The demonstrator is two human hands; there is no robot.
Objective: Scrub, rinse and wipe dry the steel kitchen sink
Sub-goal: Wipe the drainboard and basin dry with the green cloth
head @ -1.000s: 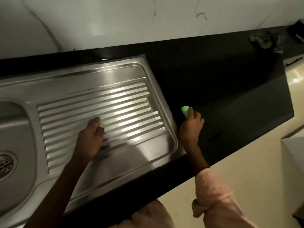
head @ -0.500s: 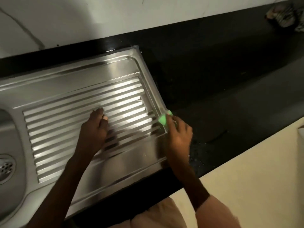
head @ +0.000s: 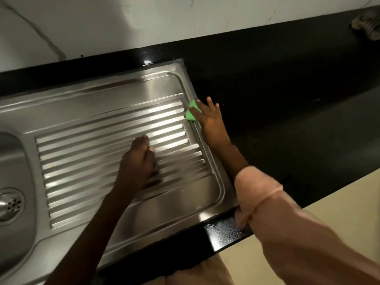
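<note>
A steel sink point(head: 123, 93) is set into a black tabletop point(head: 287, 99). Most of what is seen is its flat draining part with long ridges point(head: 102, 153). The bowl with the round drain point(head: 11, 203) is seen at the far left.

A green sponge point(head: 191, 112) is pressed onto the right rim of the sink by the right hand point(head: 209, 120). The fingers point(head: 209, 101) of this hand are straight and spread out, and the sponge is mostly hidden under them. A pink rolled-up sleeve point(head: 259, 192) is worn on the right arm.

The left hand point(head: 137, 161) is laid flat on the ridges, near the middle of the draining part. Its fingers point(head: 141, 140) are kept close together and nothing is held in them.

A white wall point(head: 144, 21) is seen behind the tabletop. Something small and blurry point(head: 366, 23) is left at the far right corner; what it is cannot be told. Water drops point(head: 224, 229) are seen on the front edge of the tabletop.
</note>
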